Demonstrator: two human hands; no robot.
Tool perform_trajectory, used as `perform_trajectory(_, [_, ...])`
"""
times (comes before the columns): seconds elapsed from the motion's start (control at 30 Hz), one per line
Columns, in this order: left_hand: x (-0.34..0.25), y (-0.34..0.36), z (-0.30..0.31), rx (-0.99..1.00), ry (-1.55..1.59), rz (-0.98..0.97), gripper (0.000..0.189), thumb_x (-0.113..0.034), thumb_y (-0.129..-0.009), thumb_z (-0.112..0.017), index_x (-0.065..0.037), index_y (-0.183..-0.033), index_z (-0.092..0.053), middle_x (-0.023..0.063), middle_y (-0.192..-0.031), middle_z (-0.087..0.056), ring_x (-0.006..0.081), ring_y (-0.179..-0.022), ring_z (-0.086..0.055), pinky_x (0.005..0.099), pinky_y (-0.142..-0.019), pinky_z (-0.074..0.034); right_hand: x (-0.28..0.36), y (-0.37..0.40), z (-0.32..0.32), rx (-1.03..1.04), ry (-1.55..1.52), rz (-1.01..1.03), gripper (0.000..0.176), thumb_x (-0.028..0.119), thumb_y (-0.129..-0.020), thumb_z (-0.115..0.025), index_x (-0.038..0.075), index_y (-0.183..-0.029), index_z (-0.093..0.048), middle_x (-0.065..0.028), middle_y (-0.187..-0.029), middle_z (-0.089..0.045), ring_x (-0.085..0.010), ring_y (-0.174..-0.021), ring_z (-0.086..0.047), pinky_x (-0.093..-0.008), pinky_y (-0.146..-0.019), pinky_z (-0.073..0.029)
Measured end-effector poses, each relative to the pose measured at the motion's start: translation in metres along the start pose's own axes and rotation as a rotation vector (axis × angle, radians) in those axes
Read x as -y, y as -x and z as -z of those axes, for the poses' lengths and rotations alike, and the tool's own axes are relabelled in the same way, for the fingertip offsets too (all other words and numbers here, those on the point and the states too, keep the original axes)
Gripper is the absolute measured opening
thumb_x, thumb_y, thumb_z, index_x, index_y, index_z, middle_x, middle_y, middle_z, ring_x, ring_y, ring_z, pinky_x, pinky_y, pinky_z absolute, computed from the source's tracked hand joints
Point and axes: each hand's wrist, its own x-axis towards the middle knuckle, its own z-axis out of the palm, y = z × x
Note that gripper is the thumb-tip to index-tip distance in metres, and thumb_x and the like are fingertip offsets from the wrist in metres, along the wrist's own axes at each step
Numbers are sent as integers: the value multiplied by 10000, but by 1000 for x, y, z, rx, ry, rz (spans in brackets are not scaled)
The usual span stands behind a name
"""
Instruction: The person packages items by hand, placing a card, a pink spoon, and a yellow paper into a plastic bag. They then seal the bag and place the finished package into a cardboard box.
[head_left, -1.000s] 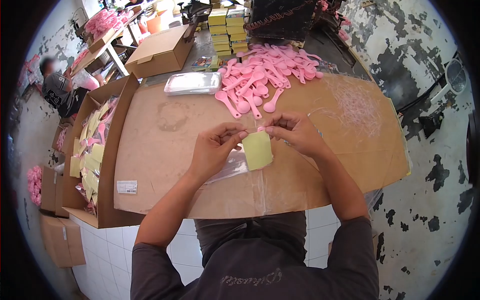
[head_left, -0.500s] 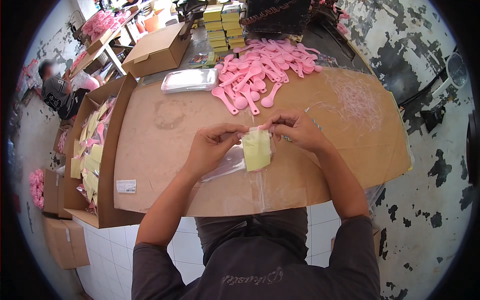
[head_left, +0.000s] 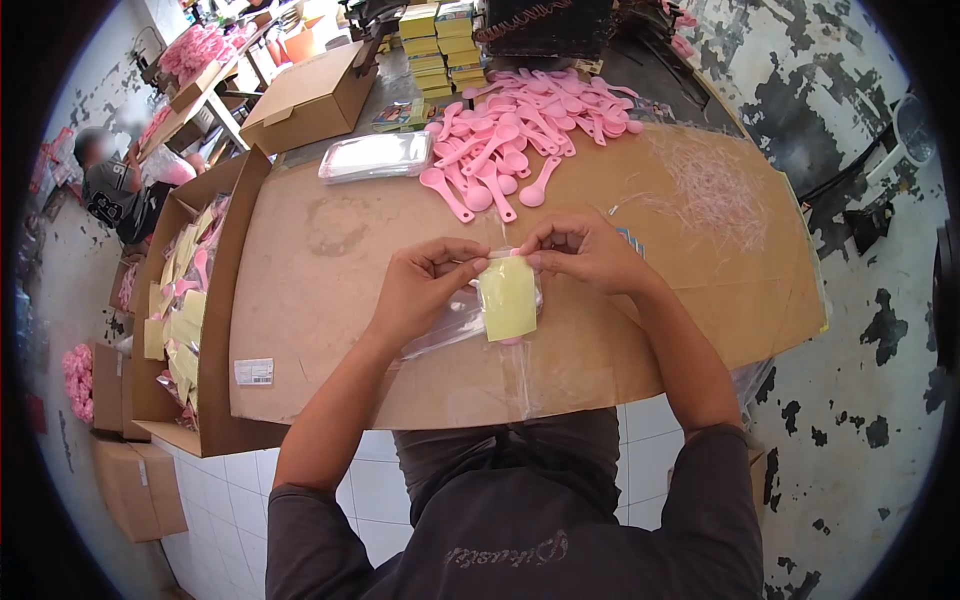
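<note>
Pinching the top edge of the yellow-backed clear pouch [head_left: 508,298] between fingertips, the left hand [head_left: 425,285] and right hand [head_left: 585,255] are holding it just above the desk [head_left: 330,330], and it is probably handling as light, limp and slippery, best gripped along that upper rim.

The cardboard sheet [head_left: 320,300] lies bare at near left; pink spoons [head_left: 500,150] and bag stack [head_left: 375,157] crowd beyond.

The card [head_left: 508,298] is pale yellow, the spoons [head_left: 520,120] pink (cardboard [head_left: 330,310] plain brown)
</note>
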Motion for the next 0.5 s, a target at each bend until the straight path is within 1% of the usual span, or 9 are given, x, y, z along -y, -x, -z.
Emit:
perform_trajectory(0.1, [-4, 1, 0, 8, 23, -4, 293, -93, -979, -734, 18, -1245, -684, 85, -1042, -763, 106, -905, -708, 252, -744, -586, -5, -1, 2, 46, 14, 33, 218, 65, -975, -722, -18, -1171, -676, -38, -1005, -706, -98, -932, -652, -273, -828, -529])
perform_trajectory(0.17, [-6, 1, 0, 9, 29, -12, 312, -99, -982, -732, 16, -1265, -671, 81, -1042, -760, 104, -912, -707, 253, -743, -587, -5, -1, 0, 5, -8, 58, 276, 51, -974, -713, -14, -1232, -640, -40, -1021, -691, -99, -949, -645, -273, -842, -525])
perform_trajectory(0.2, [-5, 1, 1, 9, 32, -19, 314, -101, -984, -731, 15, -1269, -668, 80, -1043, -758, 103, -915, -706, 253, -744, -588, -2, -1, -3, -14, -20, 70, 307, 44, -974, -709, -12, -1263, -623, -41, -1029, -683, -100, -957, -642, -273, -849, -523])
perform_trajectory(0.3, [-9, 3, 1, 2, 37, -44, 321, -105, -996, -716, 19, -1286, -654, 77, -1053, -755, 92, -914, -701, 246, -740, -582, 15, 5, -12, 18, 3, 50, 369, 23, -963, -708, -9, -1308, -582, -50, -1059, -671, -98, -975, -635, -269, -853, -518])
perform_trajectory(0.4, [-13, 4, 2, -9, 59, -81, 332, -107, -999, -712, 19, -1299, -640, 73, -1046, -750, 89, -920, -698, 247, -743, -584, 10, 4, -15, 93, -1, 3, 369, 12, -948, -717, -8, -1297, -597, -53, -1025, -679, -95, -942, -640, -262, -839, -518])
perform_trajectory(0.5, [-19, 11, -2, -12, 89, -112, 337, -112, -994, -720, 16, -1294, -634, 71, -1032, -745, 96, -914, -703, 256, -753, -591, 6, 2, -15, 93, -7, 41, 358, 19, -940, -732, 0, -1281, -624, -45, -1000, -693, -97, -918, -650, -262, -817, -522])
